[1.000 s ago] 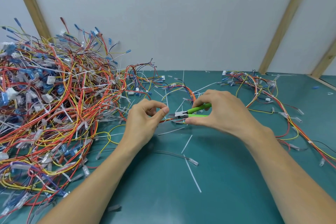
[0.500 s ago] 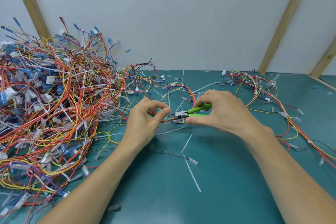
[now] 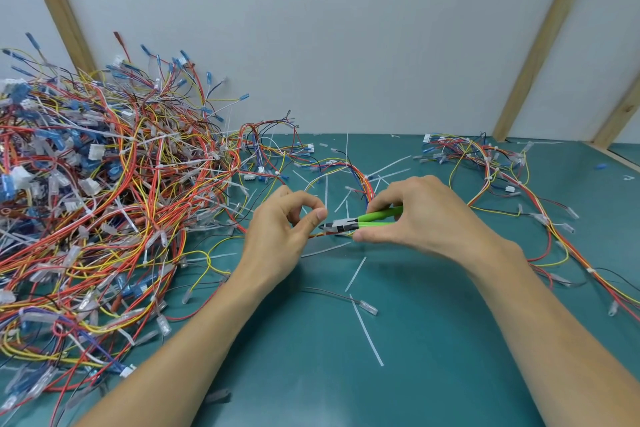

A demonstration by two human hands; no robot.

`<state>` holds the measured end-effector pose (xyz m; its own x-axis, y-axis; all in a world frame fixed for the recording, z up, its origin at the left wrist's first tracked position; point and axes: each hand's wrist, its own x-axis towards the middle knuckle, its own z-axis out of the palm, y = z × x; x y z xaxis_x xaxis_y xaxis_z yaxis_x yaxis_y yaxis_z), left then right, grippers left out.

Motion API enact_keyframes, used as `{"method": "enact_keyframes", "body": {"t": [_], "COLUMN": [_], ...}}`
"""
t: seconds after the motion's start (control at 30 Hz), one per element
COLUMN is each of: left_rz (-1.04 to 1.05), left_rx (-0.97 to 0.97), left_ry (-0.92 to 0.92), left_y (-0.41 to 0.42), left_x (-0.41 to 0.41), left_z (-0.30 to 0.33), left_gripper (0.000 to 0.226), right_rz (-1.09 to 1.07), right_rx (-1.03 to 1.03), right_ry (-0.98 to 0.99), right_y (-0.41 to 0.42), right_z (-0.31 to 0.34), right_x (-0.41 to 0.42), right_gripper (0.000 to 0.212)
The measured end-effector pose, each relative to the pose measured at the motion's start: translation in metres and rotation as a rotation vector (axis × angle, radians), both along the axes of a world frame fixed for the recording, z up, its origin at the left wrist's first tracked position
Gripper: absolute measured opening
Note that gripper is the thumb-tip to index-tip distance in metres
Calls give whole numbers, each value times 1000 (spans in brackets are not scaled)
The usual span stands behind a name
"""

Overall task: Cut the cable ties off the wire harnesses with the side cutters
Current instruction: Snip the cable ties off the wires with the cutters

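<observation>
My right hand (image 3: pixel 415 215) grips the green-handled side cutters (image 3: pixel 360 220), jaws pointing left. The jaws sit at a thin bundle of red and yellow wires, the wire harness (image 3: pixel 349 170), which arcs away toward the back. My left hand (image 3: pixel 282 229) pinches that bundle just left of the jaws, thumb and forefinger curled together. Whether a cable tie lies between the jaws is hidden by the fingers. Both hands hover over the middle of the green table (image 3: pixel 433 340).
A big tangled pile of harnesses (image 3: pixel 97 218) fills the left side. Another loose harness group (image 3: pixel 495 177) spreads at the right. Cut white cable ties (image 3: pixel 367 333) and stray wires litter the mat near my hands. A grey wall with wooden struts closes the back.
My left thumb and forefinger have shifted slightly closer to the cutter jaws. The right hand and cutters stay nearly still.
</observation>
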<state>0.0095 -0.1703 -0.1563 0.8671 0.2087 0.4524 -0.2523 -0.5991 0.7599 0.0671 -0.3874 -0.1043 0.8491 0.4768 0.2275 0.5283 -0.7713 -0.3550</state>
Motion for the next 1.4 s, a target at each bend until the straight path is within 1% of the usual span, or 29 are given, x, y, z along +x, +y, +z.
{"method": "enact_keyframes", "body": {"t": [0.2,0.47,0.67,0.83,1.27,1.4], "left_rz": [9,33,39,44,55,54], "left_rx": [40,61,73,81,79,85], "left_ry": [-10,-58,-73,-72,-62,-65], "left_y": [-2,-5,-7,-7,-8,-8], "left_x": [-1,-4,-5,-4,-6,-5], "left_z": [-2,-1,0,0,1,1], "left_gripper": [7,9,9,11,12,11], "right_rz": [23,51,42,20,-18,-17], "right_rx": [-28,-37,-26,-41,-37,-56], "right_ry": [30,48,71,34,21,12], "right_y": [-1,0,1,2,4,3], "right_z": [2,2,4,4,4,5], "right_x": [-2,-2,-3,-6,-7,-7], "right_gripper": [45,59,46,36,35,37]}}
